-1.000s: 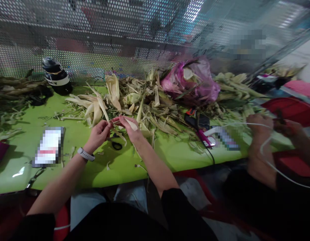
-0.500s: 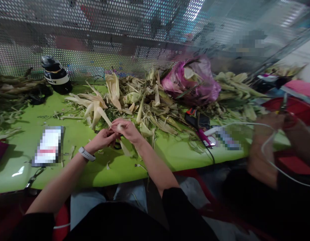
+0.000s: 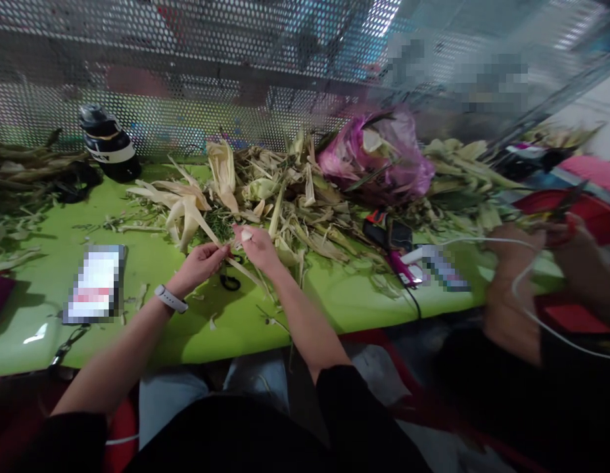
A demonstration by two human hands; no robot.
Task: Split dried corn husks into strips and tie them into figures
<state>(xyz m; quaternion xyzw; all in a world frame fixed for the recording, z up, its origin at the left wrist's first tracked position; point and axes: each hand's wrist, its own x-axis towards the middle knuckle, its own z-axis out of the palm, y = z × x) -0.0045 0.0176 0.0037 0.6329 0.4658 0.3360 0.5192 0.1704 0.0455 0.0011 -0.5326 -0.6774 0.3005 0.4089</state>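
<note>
My left hand (image 3: 206,260), with a pale wristband on its wrist, is closed on the lower end of a pale corn husk (image 3: 187,213). The husk's leaves splay out beyond the fingers. My right hand (image 3: 256,246) is just to the right, fingers curled in and thumb on top. A small whitish bit shows at its thumb; what it grips is mostly hidden. Below the hands lies a dark looped handle (image 3: 231,283), perhaps of scissors. A narrow husk strip (image 3: 250,272) slants down beneath my right hand.
A heap of dry husks (image 3: 315,223) runs along the back, with a pink plastic bag (image 3: 378,157). Phones (image 3: 94,282) lie at left and right on the green table (image 3: 201,338). A black bottle (image 3: 110,148) stands back left. Another person's hands (image 3: 519,240) hold scissors at right.
My hands have drawn apart, the right one up and to the right, the left slightly left. The dark looped handle below them shows more. The other person's scissors have swung up to the right.
</note>
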